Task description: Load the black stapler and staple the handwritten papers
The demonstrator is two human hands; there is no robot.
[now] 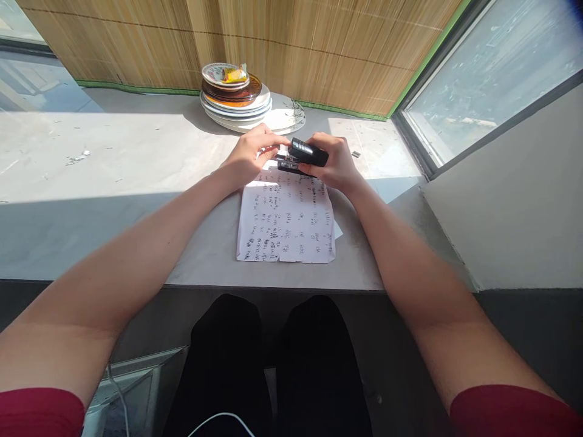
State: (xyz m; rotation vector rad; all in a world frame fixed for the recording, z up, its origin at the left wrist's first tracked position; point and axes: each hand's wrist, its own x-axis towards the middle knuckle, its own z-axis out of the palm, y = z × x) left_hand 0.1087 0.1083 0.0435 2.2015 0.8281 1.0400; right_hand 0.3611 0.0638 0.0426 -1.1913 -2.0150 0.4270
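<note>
A black stapler (310,153) is in my right hand (336,159), its top and bottom arms spread apart, thumb below and fingers over the top. My left hand (255,153) is closed at the stapler's left end, index finger against the upper arm. A thin dark part there runs toward the left thumb; the fingers partly hide it. Under both hands lies a white sheet of paper (294,221) with rows of handwriting, its far edge beneath the stapler. A corner of another white paper (337,230) shows at its right side.
A stack of plates (237,109) with a yellow wrapper (234,74) on top stands behind my hands. Small grey pieces (356,154) lie to the right, whitish scraps (78,158) to the left. A bamboo blind (273,42) hangs at the back, and a window frame (419,139) borders the right.
</note>
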